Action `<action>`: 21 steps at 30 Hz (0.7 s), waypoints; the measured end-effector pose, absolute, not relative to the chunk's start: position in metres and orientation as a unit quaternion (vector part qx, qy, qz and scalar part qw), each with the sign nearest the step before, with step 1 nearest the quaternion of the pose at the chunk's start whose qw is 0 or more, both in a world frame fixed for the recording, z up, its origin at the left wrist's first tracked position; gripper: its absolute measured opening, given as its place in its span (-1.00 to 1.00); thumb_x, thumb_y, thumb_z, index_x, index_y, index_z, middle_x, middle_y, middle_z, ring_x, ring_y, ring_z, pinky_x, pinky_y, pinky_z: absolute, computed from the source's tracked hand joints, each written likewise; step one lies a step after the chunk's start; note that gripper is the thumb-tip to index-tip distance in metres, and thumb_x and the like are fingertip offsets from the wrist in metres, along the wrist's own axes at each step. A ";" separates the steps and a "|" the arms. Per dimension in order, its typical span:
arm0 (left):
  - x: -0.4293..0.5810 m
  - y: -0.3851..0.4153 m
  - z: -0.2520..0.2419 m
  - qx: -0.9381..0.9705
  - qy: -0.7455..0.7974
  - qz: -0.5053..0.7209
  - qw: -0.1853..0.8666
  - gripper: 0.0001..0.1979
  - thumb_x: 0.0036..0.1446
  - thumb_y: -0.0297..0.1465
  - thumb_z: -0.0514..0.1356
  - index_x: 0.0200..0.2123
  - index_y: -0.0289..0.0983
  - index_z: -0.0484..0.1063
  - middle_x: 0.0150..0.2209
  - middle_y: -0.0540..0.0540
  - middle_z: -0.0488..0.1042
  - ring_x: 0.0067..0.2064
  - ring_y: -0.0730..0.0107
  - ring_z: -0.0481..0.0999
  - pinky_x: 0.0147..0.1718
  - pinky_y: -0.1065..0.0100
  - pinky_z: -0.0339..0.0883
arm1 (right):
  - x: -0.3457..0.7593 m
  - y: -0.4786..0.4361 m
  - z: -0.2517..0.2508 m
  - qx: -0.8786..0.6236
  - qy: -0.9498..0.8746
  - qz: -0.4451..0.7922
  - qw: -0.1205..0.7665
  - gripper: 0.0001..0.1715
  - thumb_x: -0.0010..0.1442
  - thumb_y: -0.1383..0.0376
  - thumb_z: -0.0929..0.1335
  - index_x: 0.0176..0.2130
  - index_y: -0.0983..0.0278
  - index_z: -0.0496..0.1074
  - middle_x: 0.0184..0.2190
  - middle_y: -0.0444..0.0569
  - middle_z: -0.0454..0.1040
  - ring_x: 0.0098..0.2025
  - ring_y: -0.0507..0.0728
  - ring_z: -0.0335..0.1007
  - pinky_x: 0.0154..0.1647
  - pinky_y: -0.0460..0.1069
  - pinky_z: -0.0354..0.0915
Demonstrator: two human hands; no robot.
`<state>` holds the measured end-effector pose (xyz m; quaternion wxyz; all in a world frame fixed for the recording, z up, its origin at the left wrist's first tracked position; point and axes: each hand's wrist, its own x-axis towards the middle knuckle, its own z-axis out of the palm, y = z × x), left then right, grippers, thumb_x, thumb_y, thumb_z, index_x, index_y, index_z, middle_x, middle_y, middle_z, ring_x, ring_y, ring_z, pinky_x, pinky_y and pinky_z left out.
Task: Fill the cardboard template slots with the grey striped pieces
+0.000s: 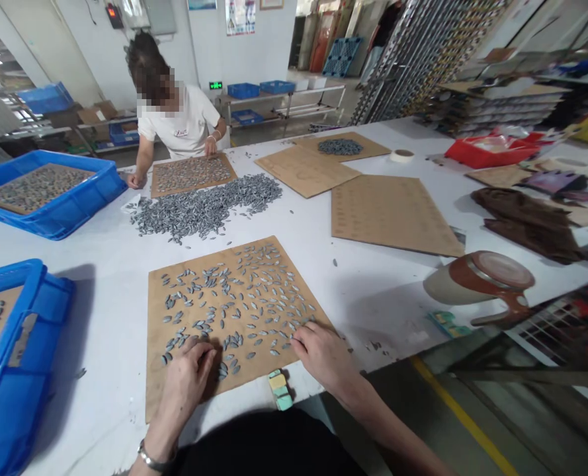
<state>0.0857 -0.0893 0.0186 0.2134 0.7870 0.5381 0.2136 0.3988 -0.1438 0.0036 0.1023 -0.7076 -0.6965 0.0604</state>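
Left hand (189, 373): closest in, bracelet at the wrist, it lies on the near part of the brown board (167, 390). Its fingers curl down over a few grey pieces (234, 297), and I cannot tell whether they pinch one.
Right hand (323, 354): fingers loose and stretched out, tips touching pieces at the board's near right edge, grasping nothing.
Pieces: small grey ovals scattered over the board, thickest across its middle.
Loose pile (204, 208): many more of the same ovals heaped on the white table (110, 311) beyond the board.
Around: blue crate (6, 396) at the left; small coloured blocks (280, 390) at the board's near edge, between the hands; a co-worker (184, 119) across the table with both hands at another board.
Doing it well: probably light fingertip nudges, one oval at a time, with palms lifted so neighbours are not swept along. One hand could weigh the board down, and ovals near the right edge need care or they may slide off.
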 end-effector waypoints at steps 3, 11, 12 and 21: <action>0.086 -0.090 0.020 0.783 0.544 0.212 0.214 -0.68 0.39 -0.21 0.08 -0.24 -0.17 0.61 -0.23 -0.13 0.63 -0.21 0.21 0.65 -0.15 0.21 0.58 | 0.397 -0.140 0.003 -0.707 -0.700 0.044 0.089 -0.75 0.33 0.38 0.33 -0.38 0.22 0.53 -0.36 -0.02 0.56 -0.31 0.13 0.49 -0.25 0.00 0.21; 0.092 -0.087 0.024 0.791 0.528 0.217 0.221 -0.70 0.39 -0.25 0.09 -0.27 -0.17 0.60 -0.24 -0.14 0.63 -0.20 0.20 0.65 -0.14 0.22 0.57 | 0.402 -0.132 0.016 -0.694 -0.714 0.068 0.061 -0.70 0.32 0.39 0.33 -0.42 0.20 0.56 -0.37 -0.03 0.59 -0.33 0.10 0.50 -0.29 -0.02 0.20; 0.091 -0.086 0.024 0.789 0.530 0.217 0.221 -0.71 0.39 -0.25 0.09 -0.27 -0.17 0.60 -0.24 -0.14 0.63 -0.19 0.19 0.65 -0.14 0.21 0.56 | 0.404 -0.130 0.021 -0.694 -0.712 0.083 0.065 -0.68 0.34 0.38 0.32 -0.41 0.20 0.57 -0.35 -0.04 0.60 -0.32 0.10 0.50 -0.30 -0.02 0.20; 0.086 -0.083 0.030 0.770 0.560 0.201 0.231 -0.77 0.37 -0.38 0.10 -0.23 -0.21 0.57 -0.19 -0.15 0.60 -0.14 0.20 0.61 -0.09 0.21 0.49 | 0.388 -0.075 0.056 -0.633 -0.762 0.096 0.093 -0.70 0.39 0.34 0.30 -0.34 0.20 0.56 -0.29 -0.04 0.59 -0.28 0.10 0.50 -0.27 -0.01 0.21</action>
